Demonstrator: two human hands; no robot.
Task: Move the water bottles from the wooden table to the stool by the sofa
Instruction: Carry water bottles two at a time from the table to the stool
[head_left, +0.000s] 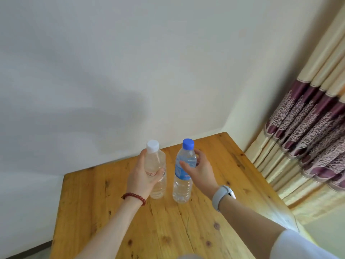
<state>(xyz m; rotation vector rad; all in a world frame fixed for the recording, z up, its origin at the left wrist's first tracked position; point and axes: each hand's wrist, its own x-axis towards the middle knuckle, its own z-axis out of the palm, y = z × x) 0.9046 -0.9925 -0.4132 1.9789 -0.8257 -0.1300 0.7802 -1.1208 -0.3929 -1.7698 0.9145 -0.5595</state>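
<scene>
Two clear water bottles stand upright side by side on the wooden table (214, 230). The white-capped bottle (155, 161) is on the left, and my left hand (143, 174) is wrapped around its middle. The blue-capped bottle (183, 182) with a blue label is on the right. My right hand (199, 169) reaches around its upper part, thumb in front and fingers behind, closing on it. Both bottle bases still look to be resting on the table. The stool and sofa are not in view.
The table sits in a room corner against a pale wall (112, 71). A cream and maroon patterned curtain (308, 137) hangs along the table's right side. A strip of floor (24, 253) shows at the lower left.
</scene>
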